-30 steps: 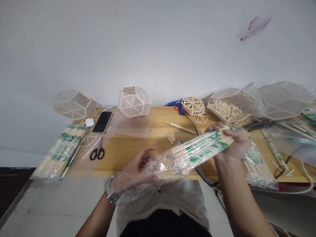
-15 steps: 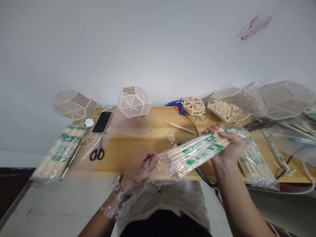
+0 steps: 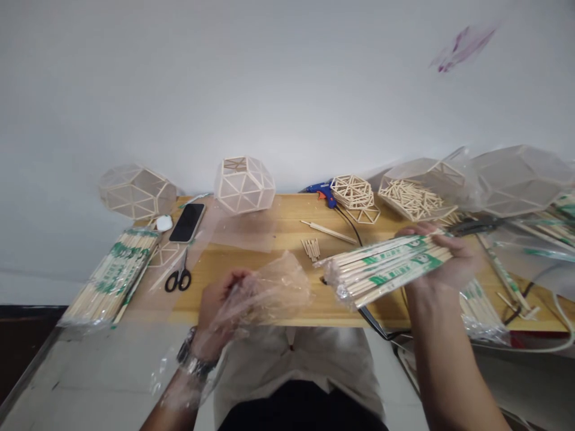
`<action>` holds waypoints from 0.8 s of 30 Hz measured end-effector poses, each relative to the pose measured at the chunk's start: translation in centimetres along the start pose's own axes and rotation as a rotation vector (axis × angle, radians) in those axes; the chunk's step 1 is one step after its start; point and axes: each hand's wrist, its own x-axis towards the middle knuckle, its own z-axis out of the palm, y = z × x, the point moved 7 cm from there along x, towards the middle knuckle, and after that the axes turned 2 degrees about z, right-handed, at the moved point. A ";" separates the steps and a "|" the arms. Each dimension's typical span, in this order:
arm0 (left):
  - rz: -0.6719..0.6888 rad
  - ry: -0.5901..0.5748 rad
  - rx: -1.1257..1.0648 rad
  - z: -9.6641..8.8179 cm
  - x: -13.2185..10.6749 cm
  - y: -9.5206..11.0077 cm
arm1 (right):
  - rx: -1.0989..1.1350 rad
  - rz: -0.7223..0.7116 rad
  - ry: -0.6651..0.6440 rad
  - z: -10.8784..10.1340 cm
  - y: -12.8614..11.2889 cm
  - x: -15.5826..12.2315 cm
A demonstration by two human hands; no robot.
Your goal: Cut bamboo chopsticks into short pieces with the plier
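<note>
In my right hand (image 3: 449, 260) is a bundle of wrapped chopsticks (image 3: 386, 263), pale wood in clear wrappers with green print. It is tilted above the front of the table, over part of another pack. My left hand (image 3: 222, 305) is closed on a crumpled clear plastic bag (image 3: 278, 290), which trails down over my wrist. A gap shows between the bag and the chopsticks. Behind them lie a small group of short cut sticks (image 3: 311, 249) and a few longer sticks (image 3: 332, 231).
At left lie another chopstick pack (image 3: 112, 275), scissors (image 3: 178, 278) and a phone (image 3: 187, 222). Along the wall stand stick-framed polyhedra (image 3: 245, 185), a blue glue gun (image 3: 321, 190), stacked stick frames (image 3: 353, 193) and a heap of short sticks (image 3: 413, 199). A cable (image 3: 353, 222) crosses the table.
The plastic bag has come off the end of the chopstick bundle. My left hand has moved left with the bag, and my right hand has moved right with the chopsticks.
</note>
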 end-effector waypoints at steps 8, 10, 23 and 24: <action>-0.048 -0.013 -0.211 0.1 1.0 -1.0 | -0.156 0.084 -0.153 0.3 -0.3 0.2; -0.051 -0.025 -0.301 0.6 1.1 -0.4 | -0.304 0.245 -0.288 1.3 1.2 -0.7; 0.035 -0.148 -0.311 3.3 1.1 2.7 | -0.755 0.817 -0.768 5.9 7.1 -9.1; 0.041 -0.149 -0.307 3.5 1.1 2.9 | -0.785 0.827 -0.744 5.7 7.0 -9.2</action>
